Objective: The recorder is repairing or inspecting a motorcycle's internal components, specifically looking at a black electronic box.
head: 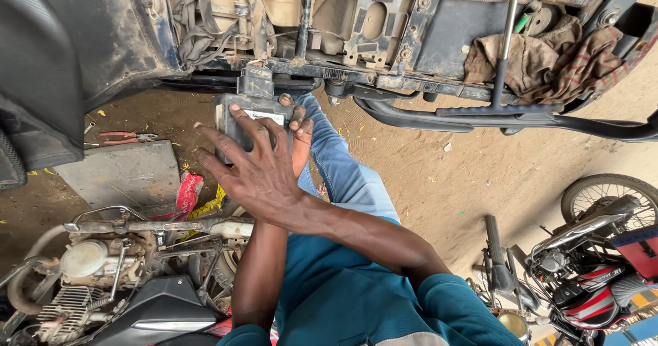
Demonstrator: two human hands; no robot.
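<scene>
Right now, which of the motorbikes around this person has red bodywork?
The complete motorbike with the red-and-black tank at the lower right, standing on the sandy ground. The stripped grey engine and frame at the lower left shows bare metal.

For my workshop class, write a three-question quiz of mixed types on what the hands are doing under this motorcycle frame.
1. True or false: the right hand lies spread over the dark box-shaped part.
2. The red-handled pliers lie on: A) the ground, B) the box, C) the rag.
3. Fill in: the left hand comes up behind the box; only its ____ show.

Key: 1 true; 2 A; 3 fingers.
</scene>
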